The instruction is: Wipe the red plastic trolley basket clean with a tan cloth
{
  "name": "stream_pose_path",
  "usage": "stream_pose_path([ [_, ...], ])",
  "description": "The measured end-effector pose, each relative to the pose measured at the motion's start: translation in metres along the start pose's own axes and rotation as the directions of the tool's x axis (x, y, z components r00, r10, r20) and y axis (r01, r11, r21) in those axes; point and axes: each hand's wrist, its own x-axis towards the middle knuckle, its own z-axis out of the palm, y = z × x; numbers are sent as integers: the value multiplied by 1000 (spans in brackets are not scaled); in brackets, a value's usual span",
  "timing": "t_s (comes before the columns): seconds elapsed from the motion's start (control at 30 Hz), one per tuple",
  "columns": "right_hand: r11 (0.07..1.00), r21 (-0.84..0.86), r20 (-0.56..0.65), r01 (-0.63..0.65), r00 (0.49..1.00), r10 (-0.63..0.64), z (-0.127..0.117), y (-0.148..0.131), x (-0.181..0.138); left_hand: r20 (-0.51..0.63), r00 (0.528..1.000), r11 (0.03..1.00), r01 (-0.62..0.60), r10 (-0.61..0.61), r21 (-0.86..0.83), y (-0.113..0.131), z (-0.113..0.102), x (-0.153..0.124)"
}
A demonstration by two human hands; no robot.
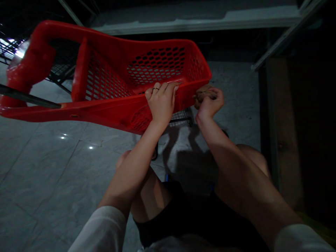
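Note:
A red plastic shopping cart basket (110, 80) with perforated walls stands in front of me, its handle at the far left. My left hand (161, 101) grips the basket's near rim, fingers curled over the edge, a ring on one finger. My right hand (208, 103) is closed around a brownish crumpled thing (203, 91), perhaps a cloth, pressed against the basket's right corner. My bare knees show below, and I am crouched or seated low.
The grey marble-tiled floor (52, 164) spreads to the left. A metal cart frame (182, 117) shows under the basket. A dark wooden unit (294, 133) stands at the right. A pale ledge (199, 21) runs along the back.

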Motion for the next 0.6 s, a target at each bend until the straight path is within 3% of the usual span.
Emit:
stream_pose_path([
  [0.07, 1000, -1, 37, 22, 999, -22, 1, -10, -13, 4, 1000, 1000, 11, -11, 0, 2, 0, 1],
  [0.23, 999, 24, 308, 48, 950, -53, 1, -52, -71, 1, 1000, 997, 13, -13, 80, 4, 0, 2],
  [0.33, 999, 38, 477, 9, 879, -26, 1, -67, -98, -35, 999, 997, -2, 4, 81, 1, 2, 3],
  [0.43, 998, 47, 613, -29, 790, -6, -1, -68, -104, -52, 998, 996, -22, 27, 89, -2, 4, 2],
  [0.5, 998, 48, 593, -27, 805, -7, -3, -65, -96, -48, 998, 994, -38, 43, 101, -4, 3, 0],
  [0.6, 998, 66, 478, 5, 878, -36, -8, -56, -68, -35, 998, 995, -45, 48, 85, -4, 1, -2],
])
